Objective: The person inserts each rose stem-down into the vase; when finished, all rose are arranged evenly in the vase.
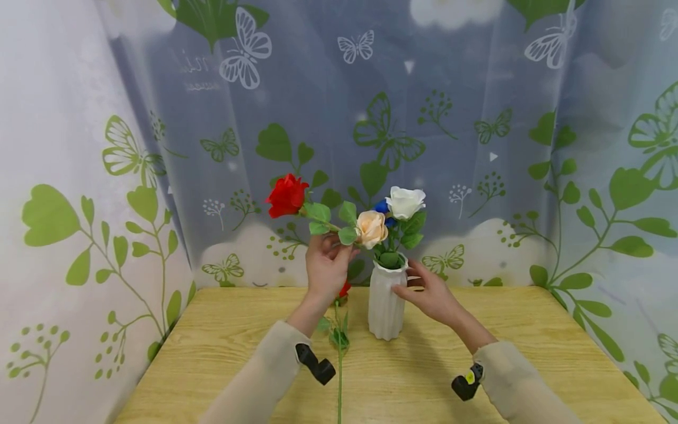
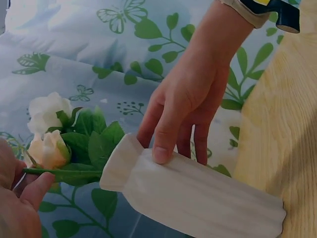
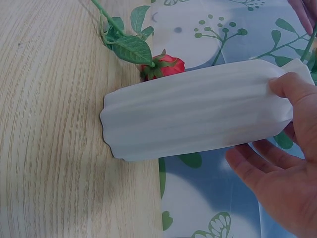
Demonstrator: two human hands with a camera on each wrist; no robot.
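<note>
A white fluted vase (image 1: 386,303) stands upright on the table. My right hand (image 1: 431,294) holds it near the rim, with the thumb (image 2: 161,148) on one side and fingers (image 3: 247,163) on the other. A white rose (image 1: 405,203), a peach rose (image 1: 372,228) and a partly hidden blue flower (image 1: 382,206) show above the vase mouth. Left of the vase, my left hand (image 1: 328,265) pinches a green stem (image 2: 74,174). A red rose (image 1: 286,195) leans out to the upper left above that hand. The stem's lower end is hidden behind leaves and the vase rim.
Another red rose (image 3: 171,67) lies on the wooden table (image 1: 212,353) left of the vase. Its long stem (image 1: 339,377) runs to the front edge. A printed curtain (image 1: 318,88) with leaves and butterflies encloses the back and sides.
</note>
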